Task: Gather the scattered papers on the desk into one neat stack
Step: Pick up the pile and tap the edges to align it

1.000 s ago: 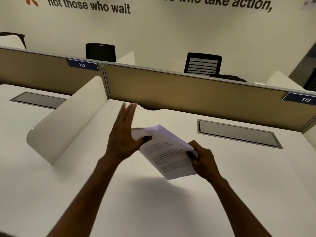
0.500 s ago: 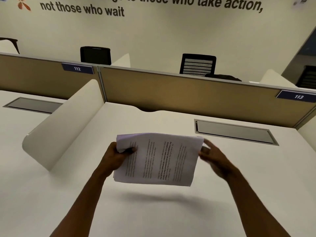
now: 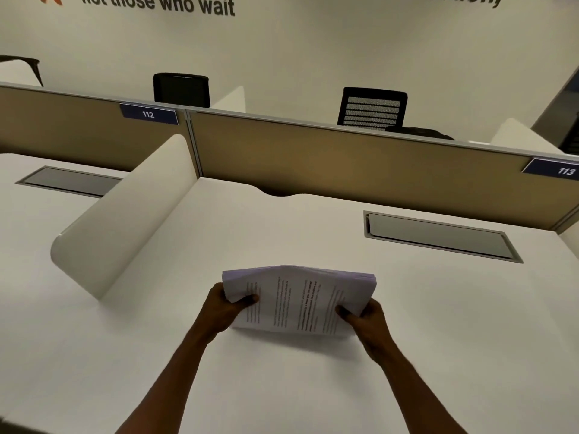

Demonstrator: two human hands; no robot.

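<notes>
A stack of white printed papers [image 3: 297, 300] is held over the white desk [image 3: 282, 386], its lower edge down near the desk surface and its top edge bowed upward. My left hand [image 3: 224, 306] grips the stack's left side, thumb on the printed face. My right hand [image 3: 365, 319] grips the right side, thumb on top as well. The sheets lie roughly aligned, with edges fanned slightly at the top right corner. No loose papers show elsewhere on the desk.
A white curved divider [image 3: 125, 220] stands to the left. A tan partition [image 3: 344, 161] closes the back of the desk. A grey cable hatch [image 3: 438, 236] sits at the back right. Two black chairs [image 3: 372, 108] stand beyond the partition.
The stack turned from tilted in my right hand to held flat and wide. My left hand took its left side, then my right hand closed on the right side and the stack lowered.
</notes>
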